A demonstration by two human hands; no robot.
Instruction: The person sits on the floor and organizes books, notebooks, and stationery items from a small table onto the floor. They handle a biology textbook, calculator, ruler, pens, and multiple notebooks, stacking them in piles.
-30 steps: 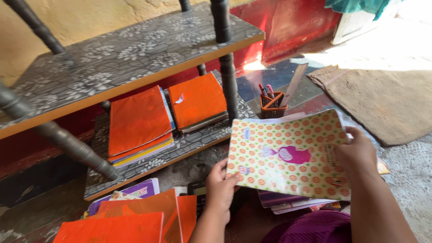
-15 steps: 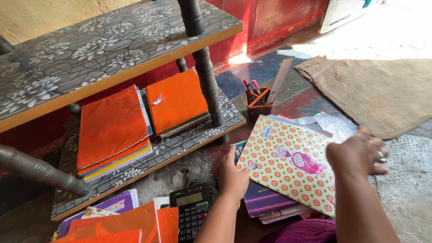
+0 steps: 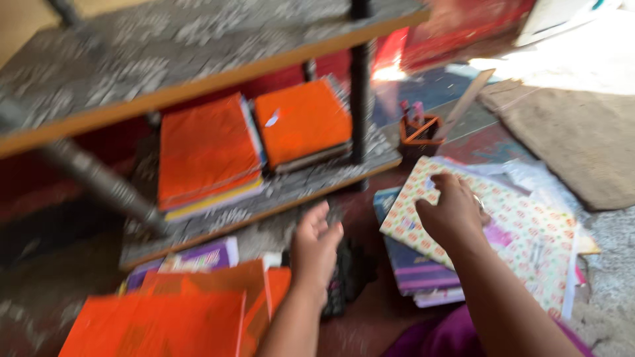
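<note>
Dotted notebook (image 3: 522,231): lies flat atop book pile on floor, right of shelf.
R hand (image 3: 450,215): resting on notebook's upper-left part, fingers curled loosely, gripping nothing.
L hand (image 3: 316,248): fingers spread, empty, above calculator (image 3: 347,274).
Frame blurred.

Motion blur smears everything; the calculator (image 3: 344,277) hides behind the left hand (image 3: 315,248).
</note>
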